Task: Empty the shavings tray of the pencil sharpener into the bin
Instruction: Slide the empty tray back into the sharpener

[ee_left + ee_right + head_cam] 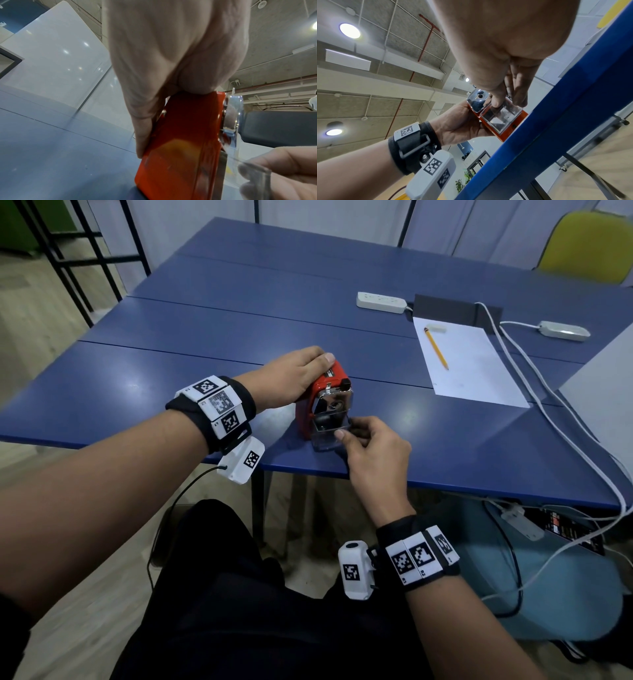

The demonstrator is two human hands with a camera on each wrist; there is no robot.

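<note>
A red pencil sharpener (318, 392) with a chrome front plate (333, 405) stands near the front edge of the blue table (137, 392). My left hand (308, 378) grips its top and back, thumb over the top; in the left wrist view the left hand (163, 67) grips the red body (180, 142). A clear shavings tray (325, 436) sits in the lower front. My right hand (346, 429) pinches the tray's upper edge between thumb and fingers, as the right wrist view shows on the tray (501, 116). A pale blue bin-like container (548, 577) stands under the table at right.
A white sheet (469, 368) with a yellow pencil (436, 349) lies to the right. Behind it are two white power strips (380, 302), a dark panel (452, 309) and white cables (561, 419) trailing over the table edge. A yellow chair (589, 244) stands at the far right.
</note>
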